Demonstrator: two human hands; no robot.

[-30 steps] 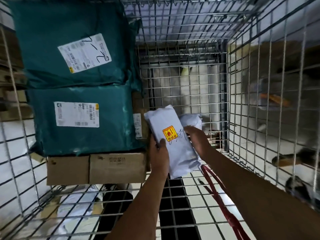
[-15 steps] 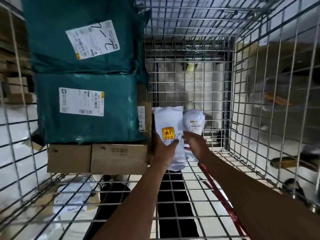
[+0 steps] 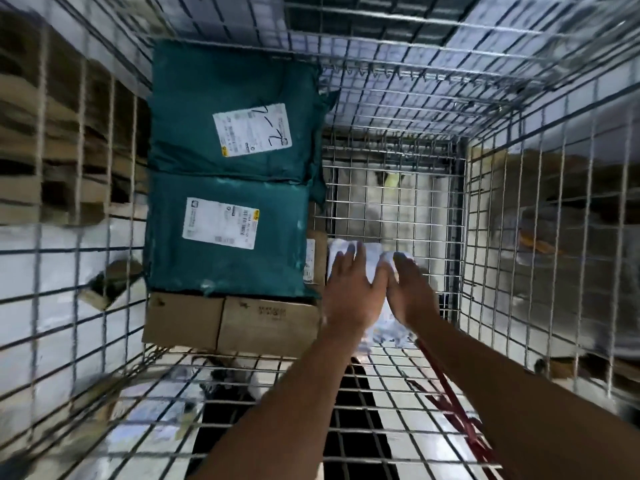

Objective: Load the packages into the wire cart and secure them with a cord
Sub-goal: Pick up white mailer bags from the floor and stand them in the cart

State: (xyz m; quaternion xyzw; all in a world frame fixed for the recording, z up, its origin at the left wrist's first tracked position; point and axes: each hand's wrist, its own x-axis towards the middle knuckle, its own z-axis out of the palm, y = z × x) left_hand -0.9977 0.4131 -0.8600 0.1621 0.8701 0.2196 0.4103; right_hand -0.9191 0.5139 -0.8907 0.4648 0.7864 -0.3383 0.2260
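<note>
Both hands are inside the wire cart [image 3: 485, 109], flat on the white packages [image 3: 375, 261] at the cart's far end. Left hand [image 3: 349, 292] has its fingers spread and extended, palm down on the left white bag, pressing rather than gripping. Right hand [image 3: 410, 292] is likewise flat and open beside it, thumbs nearly touching; frame is motion-blurred here, so I can't tell if it covers a second bag or the same one. The white bags stand against the back mesh, just right of the stacked load. Stack on the left side: upper teal package [image 3: 232, 112] with a white label and handwritten marks, lower teal package [image 3: 225, 233] directly against it with a printed label, and two cardboard boxes [image 3: 232, 323] side by side beneath. A small brown box [image 3: 316, 261] is wedged between the lower teal package and the white bags. A red cord [image 3: 453, 407] lies on the cart's mesh under the right forearm, running from the white bags toward the bottom of the frame, not attached to anything visible.
</note>
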